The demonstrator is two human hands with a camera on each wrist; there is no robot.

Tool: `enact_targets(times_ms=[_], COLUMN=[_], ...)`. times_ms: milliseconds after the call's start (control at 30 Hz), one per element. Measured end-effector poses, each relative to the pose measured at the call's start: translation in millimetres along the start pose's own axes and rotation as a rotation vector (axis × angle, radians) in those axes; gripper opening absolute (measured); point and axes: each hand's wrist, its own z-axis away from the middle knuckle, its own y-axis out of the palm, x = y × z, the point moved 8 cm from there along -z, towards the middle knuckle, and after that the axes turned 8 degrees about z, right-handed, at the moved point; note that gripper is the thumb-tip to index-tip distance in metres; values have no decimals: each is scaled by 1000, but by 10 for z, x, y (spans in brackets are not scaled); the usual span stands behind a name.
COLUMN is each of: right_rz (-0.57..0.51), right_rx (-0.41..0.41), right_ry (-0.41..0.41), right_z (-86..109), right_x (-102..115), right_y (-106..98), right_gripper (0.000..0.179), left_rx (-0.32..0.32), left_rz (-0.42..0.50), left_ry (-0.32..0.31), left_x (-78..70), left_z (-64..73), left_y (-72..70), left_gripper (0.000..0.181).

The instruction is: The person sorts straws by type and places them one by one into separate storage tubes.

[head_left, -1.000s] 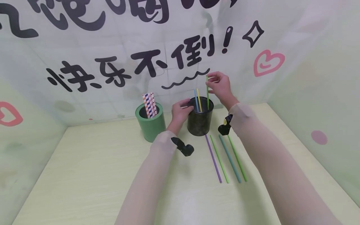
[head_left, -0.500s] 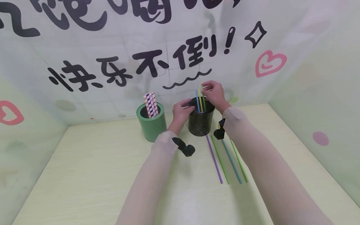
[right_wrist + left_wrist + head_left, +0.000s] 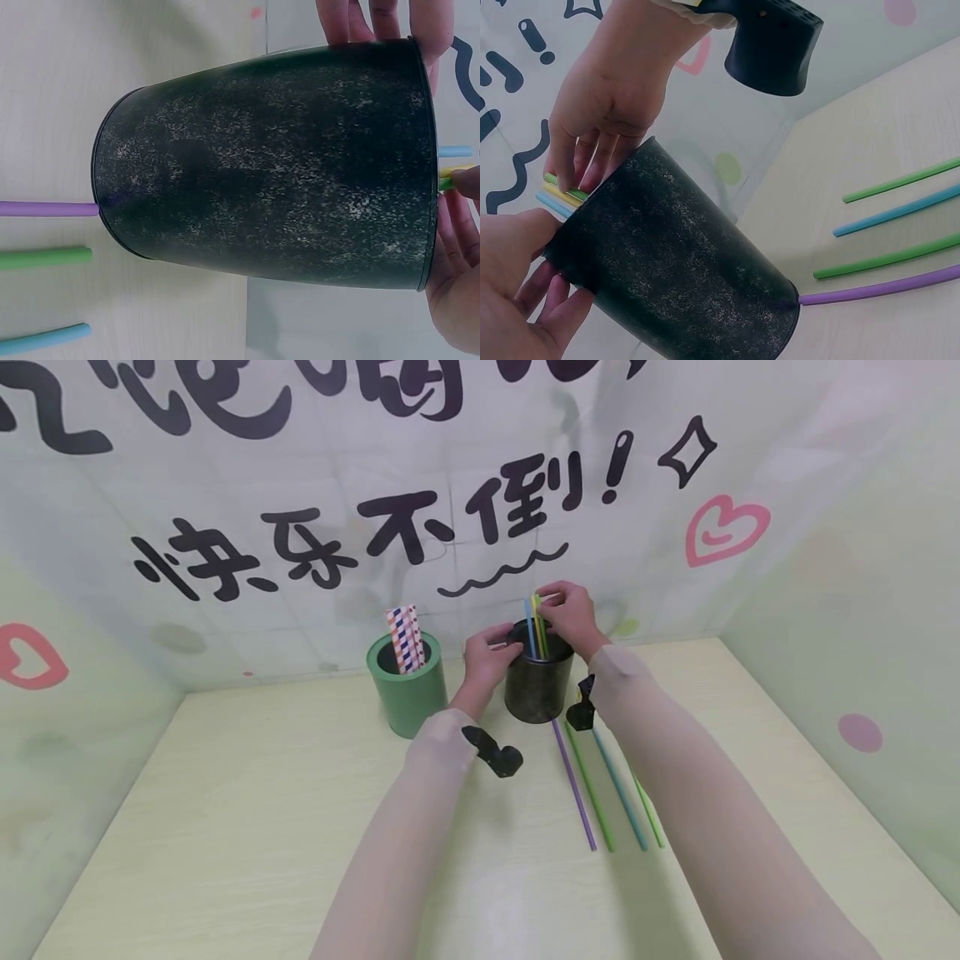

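Note:
A black bucket-shaped container stands upright near the back wall. My left hand grips its rim from the left, thumb and fingers on either side of the wall in the left wrist view. Inside lean a blue straw, a yellow straw and a green straw. Over the opening, my right hand pinches the green straw near its top, close against the yellow one. The straws' lower ends are hidden inside the container.
A green container with striped paper straws stands to the left. On the table before the black container lie a purple straw, a green straw, a blue straw and another green straw, partly behind the right sleeve.
My right hand has moved left and down with the green straw, bringing it from the container's right side to beside the yellow straw. The left hand stays on the rim.

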Motion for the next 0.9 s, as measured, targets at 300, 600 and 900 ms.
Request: enact_targets(times_ms=[300, 600, 900], right_rz=[-37, -32, 23], right_rx=[42, 67, 92], right_ry=[10, -17, -9], right_z=[-5, 58, 177], right_x=[-34, -45, -243], right_y=[-80, -286, -498], right_gripper=[28, 31, 29], left_rx=[5, 0, -10], left_rz=[0, -3, -19], left_ry=[8, 9, 1], left_x=[-19, -27, -20], left_z=[21, 17, 7], left_y=[35, 45, 18], left_gripper=[37, 38, 39])
